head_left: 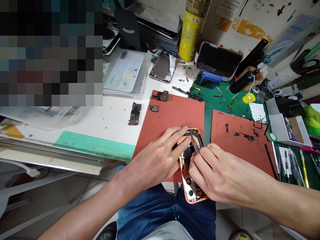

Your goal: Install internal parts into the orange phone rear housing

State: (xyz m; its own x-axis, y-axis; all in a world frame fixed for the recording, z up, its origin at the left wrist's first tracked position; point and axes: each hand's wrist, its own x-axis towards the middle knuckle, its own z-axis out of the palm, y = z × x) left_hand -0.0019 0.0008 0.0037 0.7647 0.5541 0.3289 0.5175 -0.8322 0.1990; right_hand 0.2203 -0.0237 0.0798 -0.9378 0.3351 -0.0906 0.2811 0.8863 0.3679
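Observation:
An orange-edged phone housing [186, 186], opened up with its inside showing, is tilted at the front edge of the red mat, its lower end over my lap. My left hand [160, 156] grips its upper left side, index and middle fingers reaching to the top end. In my right hand [212, 170] is a slim screwdriver [194, 144] with a ridged metal shaft. Its tip points at the small parts in the housing's top end; whether it touches a screw I cannot tell. The right fingers hide the tool's rear and part of the housing's right side.
On the left red mat [180, 113] lie a camera module [163, 96] and a smaller part [153, 108]. A circuit board [135, 114] rests beside it. Small parts lie on the right mat [240, 150]. Behind stand a yellow can [190, 36] and a propped phone [218, 59].

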